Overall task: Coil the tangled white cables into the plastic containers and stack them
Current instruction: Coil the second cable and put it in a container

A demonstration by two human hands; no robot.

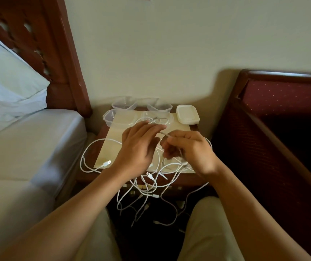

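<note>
Tangled white cables (147,187) spill over the front edge of a small wooden bedside table (92,147) and hang between my knees. My right hand (190,151) grips a bundle of cable, fingers curled round it. A strand runs from it up to my left hand (139,146), whose fingers stretch forward with the strand at their tips. Several clear plastic containers (123,104) stand at the back of the table; the one behind my hands (158,117) holds a coiled cable. A USB plug (106,163) lies on the pale mat (113,140).
A stack of white lids (187,114) sits at the table's back right corner. A bed with a pillow (9,85) and a wooden headboard lies to the left. A dark red upholstered chair (275,117) stands to the right. The wall is right behind the table.
</note>
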